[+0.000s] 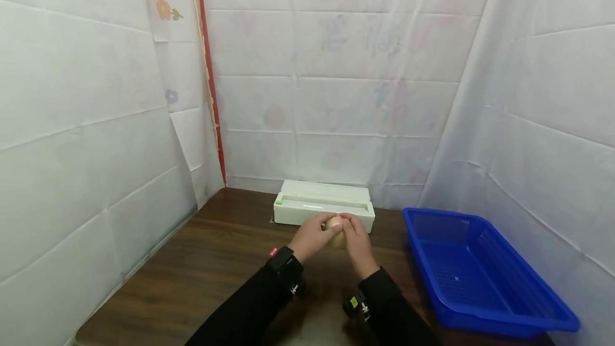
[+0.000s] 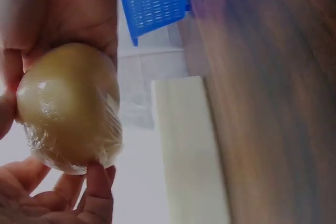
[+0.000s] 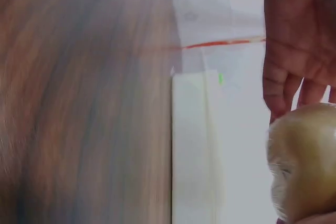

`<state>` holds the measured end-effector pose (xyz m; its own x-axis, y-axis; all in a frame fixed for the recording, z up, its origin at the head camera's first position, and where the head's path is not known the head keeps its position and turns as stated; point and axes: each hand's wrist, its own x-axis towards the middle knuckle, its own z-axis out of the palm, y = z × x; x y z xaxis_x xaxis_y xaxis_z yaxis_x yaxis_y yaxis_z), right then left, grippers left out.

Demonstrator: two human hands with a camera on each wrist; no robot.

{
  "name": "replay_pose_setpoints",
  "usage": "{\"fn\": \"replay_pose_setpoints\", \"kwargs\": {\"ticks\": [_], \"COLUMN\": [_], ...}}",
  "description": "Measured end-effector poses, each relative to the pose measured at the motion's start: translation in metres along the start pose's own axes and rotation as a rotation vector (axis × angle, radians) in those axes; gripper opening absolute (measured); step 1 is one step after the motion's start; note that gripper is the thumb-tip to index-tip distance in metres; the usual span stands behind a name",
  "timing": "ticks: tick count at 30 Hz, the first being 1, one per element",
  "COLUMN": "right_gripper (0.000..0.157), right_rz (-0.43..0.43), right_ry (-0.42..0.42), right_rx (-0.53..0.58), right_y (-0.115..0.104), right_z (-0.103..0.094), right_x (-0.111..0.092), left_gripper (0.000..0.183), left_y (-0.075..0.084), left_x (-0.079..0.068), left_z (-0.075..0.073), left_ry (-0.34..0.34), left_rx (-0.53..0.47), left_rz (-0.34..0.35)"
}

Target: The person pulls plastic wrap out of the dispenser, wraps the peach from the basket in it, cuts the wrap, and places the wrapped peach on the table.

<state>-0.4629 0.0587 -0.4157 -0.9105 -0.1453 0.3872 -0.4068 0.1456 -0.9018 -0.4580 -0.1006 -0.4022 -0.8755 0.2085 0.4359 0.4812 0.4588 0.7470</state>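
Observation:
Both hands hold one round, yellowish fruit (image 1: pixel 334 222) between them, above the table. Clear plastic film covers part of the fruit (image 2: pixel 68 103), wrinkled and shiny at its lower end in the left wrist view; its exact kind is hard to tell. My left hand (image 1: pixel 309 236) grips it from the left, fingertips against the film. From the other side my right hand (image 1: pixel 357 244) grips it too, its palm close to the fruit in the left wrist view. Behind the hands stands a long white box (image 1: pixel 324 218), lid raised, with a shiny clear strip inside.
A blue plastic basket (image 1: pixel 499 314) with a perforated bottom stands on the right of the dark wooden table (image 1: pixel 192 276). White sheeting (image 1: pixel 336 105) hangs behind and on both sides. A small green tab (image 1: pixel 280 202) is on the white box's left end.

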Motion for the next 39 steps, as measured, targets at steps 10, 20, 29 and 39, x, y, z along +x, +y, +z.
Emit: {"fn": "replay_pose_setpoints", "kwargs": {"ticks": [10,20,29,39], "right_gripper": [0.052,0.046,0.046,0.048], "right_rz": [0.144,0.24,0.234,0.177], "right_ry": [-0.105,-0.082,-0.072,-0.161], "right_rx": [-0.165,-0.152,-0.153,-0.305], "right_y": [0.001,0.04,0.052,0.059], "right_z": [-0.012,-0.015,-0.014,-0.005], "right_x": [0.055,0.053,0.047,0.041], "left_gripper": [0.047,0.036,0.031,0.034], "left_y": [-0.03,-0.058,-0.065,-0.069], "left_x": [0.052,0.06,0.061,0.049], "left_z": [-0.007,0.012,0.021,0.015], "left_ry": [0.035,-0.065,-0.078,-0.104], "left_rx": [0.039,0.086,0.077,0.092], "left_rz": [-0.155,-0.252,-0.282,-0.314]}}
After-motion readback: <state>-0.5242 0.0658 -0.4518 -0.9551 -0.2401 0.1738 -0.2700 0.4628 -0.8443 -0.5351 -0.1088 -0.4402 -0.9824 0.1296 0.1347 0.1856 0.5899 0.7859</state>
